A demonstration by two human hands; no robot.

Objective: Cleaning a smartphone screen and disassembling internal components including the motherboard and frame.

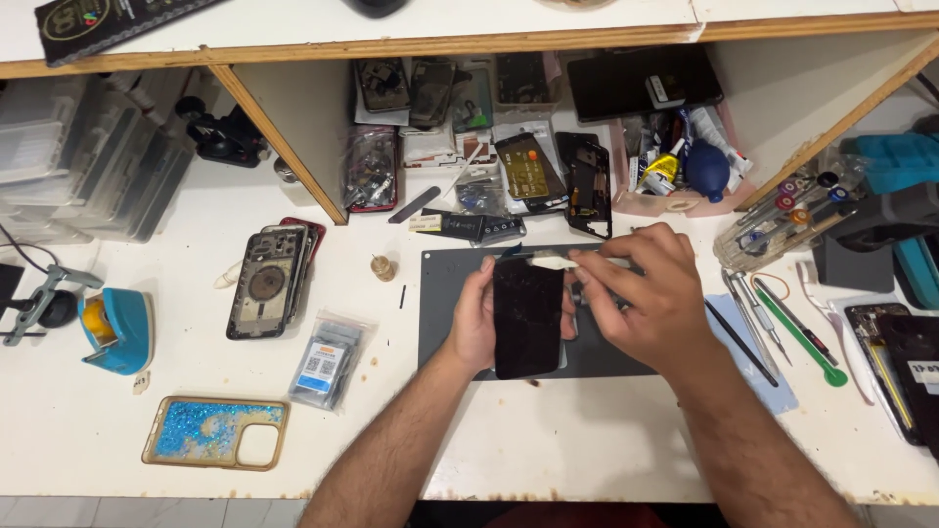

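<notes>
Over the dark grey mat (445,293) at the middle of the worktop (587,440), I see my left hand (476,318) gripping a black phone (528,318) by its left edge, fingers wrapped behind it and thumb on the front, so the fingers are closed on the phone. The phone stands lengthwise away from me, dark screen side up, held just above the mat. My right hand (641,293) sits against the phone's upper right corner, fingers (597,284) curled shut and pinched at a thin pale strip (553,259) that lies across the top edge of the phone; I cannot tell whether the strip is a tool or a part. To the right of the right hand's fingers, on a pale blue cloth (773,376), lie a green-handled tool (797,337), metal tweezers (748,313) and a thin black stick (738,342). Well left of the left hand's fingers lie a stack of opened phone backs (269,284), a small clear bag of parts (328,362) and a glittery blue phone case (215,430). Farther left stands a blue clamp stand (117,328). Beyond the fingers, under the shelf (440,44), several phone parts lean, and a dark blue air blower bulb (706,168) sits in a pink tray (675,203).
</notes>
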